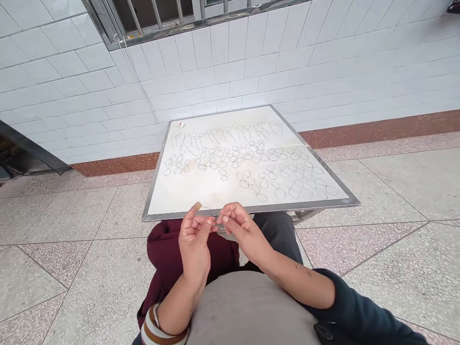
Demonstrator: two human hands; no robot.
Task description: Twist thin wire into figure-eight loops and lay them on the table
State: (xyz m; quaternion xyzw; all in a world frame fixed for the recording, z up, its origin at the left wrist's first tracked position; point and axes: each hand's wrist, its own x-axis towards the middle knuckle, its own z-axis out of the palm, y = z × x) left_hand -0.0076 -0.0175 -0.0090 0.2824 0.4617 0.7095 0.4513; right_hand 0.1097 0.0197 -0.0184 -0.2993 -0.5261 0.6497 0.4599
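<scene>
Over the near edge of a low white table (194,191), my two hands meet around a thin wire loop (206,208). My left hand (197,232) is closed, its thumb pinching the wire against the fingers; a tan wrap (197,205) covers one fingertip. My right hand (239,225) pinches the same wire beside it, thumb against forefinger. Part of the wire is hidden by the fingers. On the tabletop lie several wire pieces bent into figure-eight shapes (281,191), and farther back several looped pieces with long loose ends (244,130).
A small red-and-white object (181,125) rests in the table's far left corner. Behind the table stands a white tiled wall (233,72) with a barred window (158,14). Dark red cloth (190,254) lies over my left leg. The floor (118,268) is speckled stone.
</scene>
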